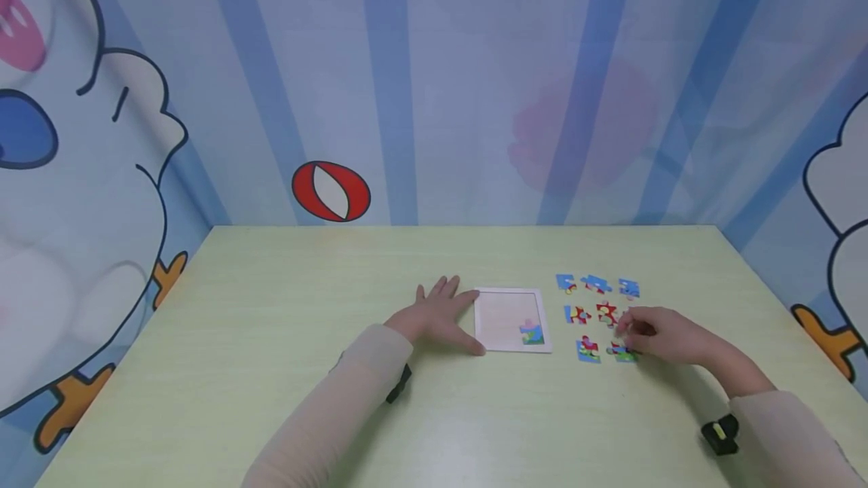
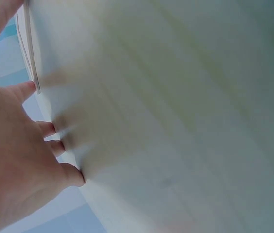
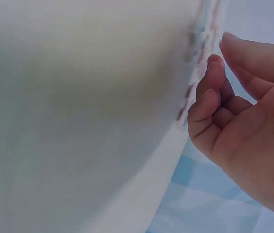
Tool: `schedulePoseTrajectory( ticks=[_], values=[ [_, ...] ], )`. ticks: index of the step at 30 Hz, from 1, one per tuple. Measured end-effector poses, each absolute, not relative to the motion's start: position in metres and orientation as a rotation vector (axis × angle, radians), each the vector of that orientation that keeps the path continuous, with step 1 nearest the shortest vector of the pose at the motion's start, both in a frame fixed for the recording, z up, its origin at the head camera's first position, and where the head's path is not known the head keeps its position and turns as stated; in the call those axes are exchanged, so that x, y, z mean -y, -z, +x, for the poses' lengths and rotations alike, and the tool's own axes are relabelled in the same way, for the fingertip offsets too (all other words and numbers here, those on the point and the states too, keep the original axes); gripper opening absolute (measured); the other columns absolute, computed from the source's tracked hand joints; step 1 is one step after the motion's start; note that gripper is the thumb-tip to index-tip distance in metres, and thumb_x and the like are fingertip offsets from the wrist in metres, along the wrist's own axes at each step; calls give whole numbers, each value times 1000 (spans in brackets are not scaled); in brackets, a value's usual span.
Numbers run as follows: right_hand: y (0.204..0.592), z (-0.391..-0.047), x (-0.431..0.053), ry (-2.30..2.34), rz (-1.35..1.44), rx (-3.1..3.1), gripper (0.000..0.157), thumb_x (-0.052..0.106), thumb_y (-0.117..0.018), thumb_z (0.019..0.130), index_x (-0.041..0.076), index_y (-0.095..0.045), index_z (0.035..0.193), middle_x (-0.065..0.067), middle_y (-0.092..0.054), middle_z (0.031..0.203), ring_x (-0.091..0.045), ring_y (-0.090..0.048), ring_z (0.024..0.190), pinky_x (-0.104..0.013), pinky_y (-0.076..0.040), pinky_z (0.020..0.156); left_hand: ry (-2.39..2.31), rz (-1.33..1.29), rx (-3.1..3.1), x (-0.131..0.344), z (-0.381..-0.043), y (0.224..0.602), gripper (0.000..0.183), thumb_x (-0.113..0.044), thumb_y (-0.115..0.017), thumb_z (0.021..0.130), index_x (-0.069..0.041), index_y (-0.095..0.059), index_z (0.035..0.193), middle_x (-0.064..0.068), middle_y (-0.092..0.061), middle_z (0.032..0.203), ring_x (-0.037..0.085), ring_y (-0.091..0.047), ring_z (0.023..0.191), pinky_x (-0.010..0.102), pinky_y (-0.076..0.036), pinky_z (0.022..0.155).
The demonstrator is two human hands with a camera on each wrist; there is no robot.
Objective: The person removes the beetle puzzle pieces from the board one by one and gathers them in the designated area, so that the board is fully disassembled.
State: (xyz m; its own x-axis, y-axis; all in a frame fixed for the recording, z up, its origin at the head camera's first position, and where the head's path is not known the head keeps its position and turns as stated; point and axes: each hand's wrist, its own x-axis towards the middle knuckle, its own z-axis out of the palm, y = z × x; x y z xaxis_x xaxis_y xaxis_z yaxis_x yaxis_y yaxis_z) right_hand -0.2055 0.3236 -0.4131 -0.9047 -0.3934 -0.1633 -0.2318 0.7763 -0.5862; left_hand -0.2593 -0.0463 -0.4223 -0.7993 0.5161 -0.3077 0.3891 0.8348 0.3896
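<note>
My left hand (image 1: pixel 437 316) is spread on the table, its thumb and index finger touching the left edge of a white-rimmed square puzzle tray (image 1: pixel 511 349). One blue, green and pink puzzle piece (image 1: pixel 533 334) lies in the tray's lower right corner. To the right of the tray, several colourful jigsaw pieces (image 1: pixel 588 350) are laid out in rows. Over their right side hovers my right hand (image 1: pixel 667 335), fingers loosely bent; in the right wrist view, thumb and fingertips (image 3: pixel 214 73) are apart with nothing between them. This hand partly covers a piece in the middle row.
The pale wooden table (image 1: pixel 271 292) reaches back to a blue striped curtain (image 1: pixel 461 96) with cartoon prints. Black straps with small devices sit at both wrists, the right one (image 1: pixel 720 434) close above the tabletop.
</note>
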Motion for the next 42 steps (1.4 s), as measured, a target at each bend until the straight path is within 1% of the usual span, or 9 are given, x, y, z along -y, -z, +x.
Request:
schedulePoseTrajectory(
  ticks=[4, 11, 15, 22, 27, 32, 35, 39, 42],
  values=[
    [404, -209, -317, 889, -511, -2692, 14, 9, -59, 94, 1, -61, 106, -1, -48, 78, -10, -41, 67, -26, -36, 57, -431, 668, -2609, 46, -260, 423, 99, -59, -71, 75, -25, -24, 154, 11, -4, 162, 31, 3, 149, 60, 2, 115],
    [390, -215, -298, 909, -571, -2703, 19, 12, -59, 96, 0, -60, 111, 0, -52, 87, -12, -44, 78, -25, -41, 63, -432, 671, -2605, 46, -260, 423, 98, -59, -71, 76, -25, -23, 154, 12, -3, 162, 31, 4, 149, 60, 2, 115],
    [386, -218, -284, 928, -600, -2666, 21, 14, -59, 96, 1, -60, 113, -1, -51, 86, -14, -45, 78, -25, -41, 64, -435, 677, -2606, 46, -260, 423, 98, -59, -71, 76, -24, -23, 154, 12, -3, 162, 31, 4, 149, 61, 2, 115],
    [388, -225, -265, 962, -719, -2612, 22, 12, -60, 95, -1, -59, 114, -2, -56, 89, -12, -52, 80, -26, -47, 69, -436, 676, -2608, 46, -260, 425, 98, -59, -71, 75, -25, -24, 154, 11, -4, 163, 31, 4, 149, 61, 2, 115],
    [392, -230, -250, 961, -721, -2602, 25, 13, -61, 95, 0, -58, 116, -1, -57, 92, -17, -54, 84, -27, -48, 72, -434, 672, -2607, 46, -260, 425, 98, -59, -71, 76, -26, -23, 154, 11, -3, 163, 31, 4, 149, 61, 3, 115],
    [397, -233, -238, 973, -725, -2585, 28, 15, -64, 93, 0, -59, 115, -2, -57, 93, -17, -54, 85, -28, -48, 74, -434, 673, -2607, 47, -261, 425, 98, -59, -71, 75, -25, -23, 154, 12, -3, 162, 31, 4, 149, 61, 3, 114],
    [400, -236, -232, 987, -696, -2561, 30, 17, -67, 91, 1, -59, 115, -4, -56, 95, -18, -55, 86, -31, -48, 75, -440, 670, -2610, 47, -261, 427, 99, -60, -71, 75, -26, -24, 154, 11, -4, 162, 30, 4, 149, 60, 3, 115],
    [405, -239, -224, 999, -638, -2530, 35, 16, -73, 85, 3, -59, 114, -6, -56, 98, -20, -53, 86, -34, -48, 76, -449, 664, -2611, 47, -262, 427, 99, -60, -71, 74, -27, -24, 154, 10, -4, 163, 29, 4, 149, 59, 4, 115],
    [409, -242, -219, 1003, -606, -2514, 37, 14, -77, 82, 3, -59, 112, -7, -56, 97, -20, -51, 84, -33, -47, 75, -446, 666, -2611, 47, -262, 428, 99, -61, -71, 74, -27, -24, 154, 10, -3, 163, 29, 5, 149, 59, 4, 115]
  ],
)
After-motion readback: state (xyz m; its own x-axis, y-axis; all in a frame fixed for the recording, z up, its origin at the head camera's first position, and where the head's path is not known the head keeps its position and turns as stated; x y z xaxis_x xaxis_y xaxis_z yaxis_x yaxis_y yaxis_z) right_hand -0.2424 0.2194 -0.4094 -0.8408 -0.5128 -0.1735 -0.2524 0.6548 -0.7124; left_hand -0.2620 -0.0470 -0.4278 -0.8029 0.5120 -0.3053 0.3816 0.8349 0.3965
